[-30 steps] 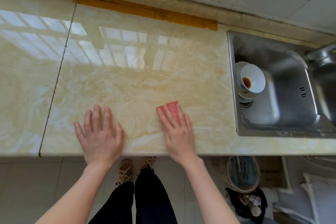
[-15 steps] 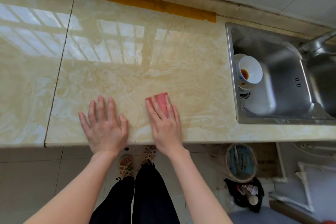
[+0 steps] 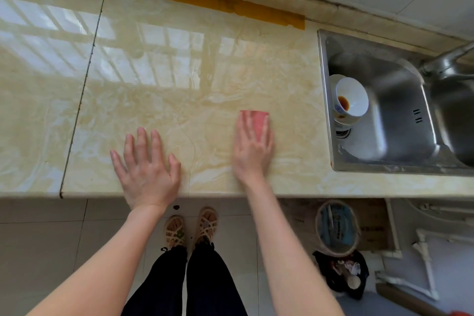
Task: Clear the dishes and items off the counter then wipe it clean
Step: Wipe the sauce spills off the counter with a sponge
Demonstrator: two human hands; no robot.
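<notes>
R hand [image 3: 252, 151] flat on pink pad [image 3: 259, 120], fingers straight and pressed together, covering pad's near part. Pad lies on counter [image 3: 179, 84], near sink [image 3: 400, 115], to its left. L hand [image 3: 146, 172] palm-down on counter, farther left of sink, fingers spread, holding nothing. Stacked bowls [image 3: 351, 100] inside sink, left side; top one w/ brown residue.

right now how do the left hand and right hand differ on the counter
The left hand rests on the bare counter with fingers spread; the right hand presses a pink sponge, fingers close together. The left hand lies farther from the sink, the right hand nearer it. Both are palm down with straight fingers.
</notes>
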